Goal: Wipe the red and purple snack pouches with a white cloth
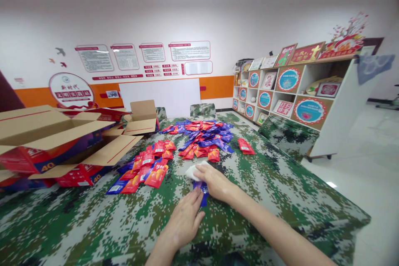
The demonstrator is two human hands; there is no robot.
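A blue packet with white lettering lies flat on the camouflage tablecloth in front of me. The fingers of my left hand rest outstretched on its left side, with the thumb apart. In my right hand is a bunched white cloth, pressed down at the packet's far end. My right fingers partly hide the cloth, and both hands cover parts of the packet. To the left of my hands lies a small pile of red and blue packets. A larger mixed pile spreads out beyond them.
Open cardboard boxes crowd the table's left side. One red packet lies alone at the right of the large pile. Chairs with camouflage covers stand along the table. A white shelf unit is at the right.
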